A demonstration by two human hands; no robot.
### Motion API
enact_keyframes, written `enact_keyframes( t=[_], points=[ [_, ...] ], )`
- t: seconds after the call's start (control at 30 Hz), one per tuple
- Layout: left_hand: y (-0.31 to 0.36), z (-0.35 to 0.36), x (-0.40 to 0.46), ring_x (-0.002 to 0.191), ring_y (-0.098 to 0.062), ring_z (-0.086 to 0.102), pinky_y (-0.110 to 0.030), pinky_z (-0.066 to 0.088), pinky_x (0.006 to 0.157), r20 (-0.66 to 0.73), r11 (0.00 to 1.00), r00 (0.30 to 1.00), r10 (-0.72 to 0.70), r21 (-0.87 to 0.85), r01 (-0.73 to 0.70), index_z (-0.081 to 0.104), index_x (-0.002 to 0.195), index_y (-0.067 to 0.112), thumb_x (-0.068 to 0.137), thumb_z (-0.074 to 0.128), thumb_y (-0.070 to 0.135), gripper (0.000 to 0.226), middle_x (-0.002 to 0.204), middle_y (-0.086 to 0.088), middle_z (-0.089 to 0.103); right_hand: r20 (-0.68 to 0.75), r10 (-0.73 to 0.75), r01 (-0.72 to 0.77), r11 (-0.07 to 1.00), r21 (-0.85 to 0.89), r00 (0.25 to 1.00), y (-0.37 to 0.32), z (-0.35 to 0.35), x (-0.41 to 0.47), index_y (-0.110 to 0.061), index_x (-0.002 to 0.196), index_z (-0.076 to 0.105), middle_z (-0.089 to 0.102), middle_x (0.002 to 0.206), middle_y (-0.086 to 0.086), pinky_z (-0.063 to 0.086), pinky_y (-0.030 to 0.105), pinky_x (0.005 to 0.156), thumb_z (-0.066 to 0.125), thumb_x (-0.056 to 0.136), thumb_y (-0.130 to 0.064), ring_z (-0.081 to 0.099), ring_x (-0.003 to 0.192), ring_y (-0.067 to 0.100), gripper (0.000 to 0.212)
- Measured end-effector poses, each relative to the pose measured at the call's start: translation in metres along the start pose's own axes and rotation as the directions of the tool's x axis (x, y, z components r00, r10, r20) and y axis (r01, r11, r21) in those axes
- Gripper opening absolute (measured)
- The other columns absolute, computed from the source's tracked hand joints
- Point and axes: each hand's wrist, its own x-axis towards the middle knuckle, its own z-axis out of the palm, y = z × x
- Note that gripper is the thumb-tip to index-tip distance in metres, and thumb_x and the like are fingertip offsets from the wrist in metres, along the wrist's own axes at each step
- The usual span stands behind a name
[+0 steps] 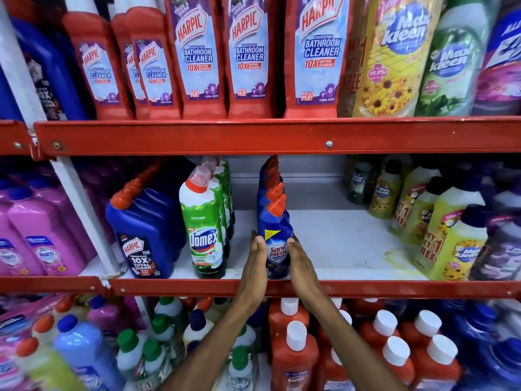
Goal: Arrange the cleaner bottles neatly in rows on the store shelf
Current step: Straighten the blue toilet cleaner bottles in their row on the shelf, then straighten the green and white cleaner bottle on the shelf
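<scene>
- Above your hands runs a red metal shelf rail (253, 135), bolted at its face.
- Level with them, the white shelf board (338, 246) lies bare to their right, under even light.
- Behind it stands a pale grey back panel (307, 176).
- To their left rises a white upright post (81, 210).
</scene>
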Motion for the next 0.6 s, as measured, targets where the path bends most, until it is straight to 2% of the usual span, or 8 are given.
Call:
enact_keyframes(
  t=[0.1, 0.17, 0.23, 0.27, 0.33, 0.4, 0.5, 0.6],
  points=[
    [0.001, -0.004, 0.001, 0.137, -0.015, 0.053, -0.047, 0.038, 0.120, 0.008, 0.999, 1.000, -0.021, 0.048, 0.021, 0.033, 0.154, 0.026, 0.071, 0.036, 0.095, 0.108, 0.152, -0.002, 0.053, -0.002, -0.020, 0.020, 1.000, 0.007, 1.000, -0.008, 0.000, -0.006, -0.015, 0.151, 0.036, 0.051, 0.148, 0.006, 0.043, -0.005, 0.072, 0.027, 0.107, -0.027, 0.059, 0.109, 0.001, 0.046],
    [0.008, -0.005, -0.008, 0.141, -0.007, 0.044, -0.034, 0.036, 0.120, -0.011, 0.992, 1.000, 0.016, 0.125, -0.014, 0.029, 0.155, 0.028, 0.082, 0.033, 0.086, 0.093, 0.160, 0.000, 0.042, -0.051, -0.060, 0.061, 0.998, 0.017, 0.997, -0.016, 0.001, -0.017, -0.017, 0.151, 0.036, 0.045, 0.152, 0.001, 0.041, -0.007, 0.073, 0.028, 0.107, -0.027, 0.056, 0.113, -0.006, 0.045],
    [0.013, -0.011, -0.023, 0.143, -0.001, 0.038, -0.021, 0.036, 0.113, -0.083, 0.969, 0.989, 0.120, 0.225, -0.099, 0.031, 0.154, 0.030, 0.092, 0.036, 0.072, 0.075, 0.161, 0.008, 0.037, -0.214, -0.163, 0.172, 0.985, 0.025, 0.963, -0.020, 0.005, -0.032, -0.017, 0.150, 0.038, 0.044, 0.146, -0.008, 0.037, -0.009, 0.074, 0.033, 0.107, -0.023, 0.050, 0.108, -0.026, 0.044],
    [0.014, -0.018, -0.033, 0.140, 0.000, 0.043, -0.017, 0.040, 0.109, -0.141, 0.945, 0.965, 0.220, 0.277, -0.175, 0.040, 0.150, 0.030, 0.093, 0.042, 0.064, 0.066, 0.156, 0.009, 0.044, -0.323, -0.244, 0.257, 0.966, -0.004, 0.914, -0.019, 0.008, -0.040, -0.017, 0.145, 0.046, 0.049, 0.143, -0.007, 0.038, -0.007, 0.077, 0.037, 0.105, -0.022, 0.050, 0.108, -0.027, 0.041],
    [0.017, -0.039, -0.053, 0.124, -0.004, 0.059, -0.019, 0.049, 0.099, -0.268, 0.862, 0.856, 0.442, 0.389, -0.323, 0.060, 0.131, 0.024, 0.095, 0.049, 0.046, 0.044, 0.134, 0.009, 0.063, -0.506, -0.397, 0.393, 0.912, -0.120, 0.766, -0.016, 0.016, -0.051, -0.016, 0.124, 0.061, 0.066, 0.126, 0.001, 0.046, 0.004, 0.082, 0.042, 0.099, -0.024, 0.061, 0.110, -0.004, 0.032],
    [0.020, -0.065, -0.062, 0.113, -0.013, 0.063, -0.026, 0.051, 0.095, -0.361, 0.795, 0.733, 0.577, 0.453, -0.403, 0.067, 0.115, 0.018, 0.095, 0.050, 0.037, 0.032, 0.117, 0.007, 0.067, -0.517, -0.500, 0.482, 0.857, -0.181, 0.695, -0.011, 0.032, -0.056, -0.014, 0.103, 0.066, 0.070, 0.101, 0.007, 0.053, 0.024, 0.080, 0.044, 0.093, -0.021, 0.067, 0.096, 0.018, 0.025],
    [0.022, -0.100, -0.058, 0.120, -0.012, 0.057, -0.024, 0.045, 0.103, -0.416, 0.813, 0.713, 0.565, 0.429, -0.394, 0.059, 0.123, 0.016, 0.094, 0.047, 0.043, 0.041, 0.124, 0.003, 0.060, -0.362, -0.568, 0.533, 0.822, -0.201, 0.739, -0.013, 0.072, -0.063, -0.017, 0.097, 0.068, 0.070, 0.094, 0.001, 0.052, 0.028, 0.078, 0.043, 0.092, -0.021, 0.066, 0.091, 0.014, 0.025],
    [0.018, -0.121, -0.045, 0.140, -0.010, 0.043, -0.030, 0.036, 0.117, -0.377, 0.914, 0.851, 0.365, 0.317, -0.251, 0.042, 0.146, 0.022, 0.088, 0.039, 0.062, 0.070, 0.151, 0.002, 0.045, -0.180, -0.437, 0.421, 0.899, -0.119, 0.881, -0.020, 0.110, -0.056, -0.018, 0.127, 0.060, 0.065, 0.125, -0.009, 0.044, 0.010, 0.094, 0.040, 0.100, -0.025, 0.059, 0.116, -0.001, 0.034]
  ],
)
